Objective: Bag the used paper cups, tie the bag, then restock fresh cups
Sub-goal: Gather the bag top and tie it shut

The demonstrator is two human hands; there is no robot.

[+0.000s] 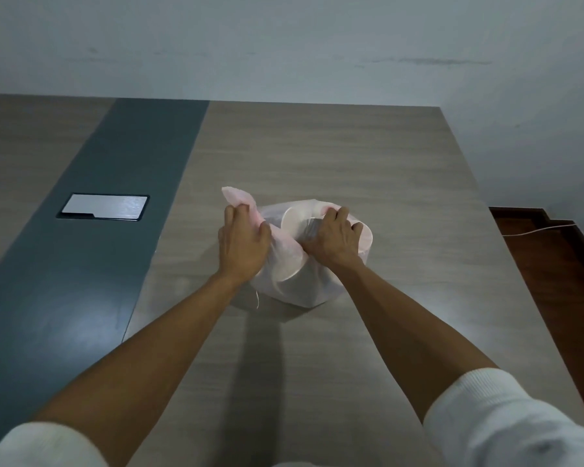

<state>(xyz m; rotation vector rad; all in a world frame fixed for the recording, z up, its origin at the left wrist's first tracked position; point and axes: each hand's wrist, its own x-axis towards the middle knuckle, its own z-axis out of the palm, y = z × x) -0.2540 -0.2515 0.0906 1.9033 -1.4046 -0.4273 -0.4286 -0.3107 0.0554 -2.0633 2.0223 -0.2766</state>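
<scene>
The table lay bare all around the bag. Only the flat metal plate sat far off left, not blocking anything.

Bag: translucent white with a pale pink tint, pinkest at the gathered ear near the left hand. Paper cups inside read plain white, no print visible. Table: light grey-beige woodgrain with a wide plain slate blue-grey stripe toward its left edge. Cover plate in the stripe: brushed silver, dark frame. Sleeves: white. Wall: pale grey-white, faint dark scuffs. Floor past the table's right edge: reddish-brown, a thin white cord on it.
</scene>
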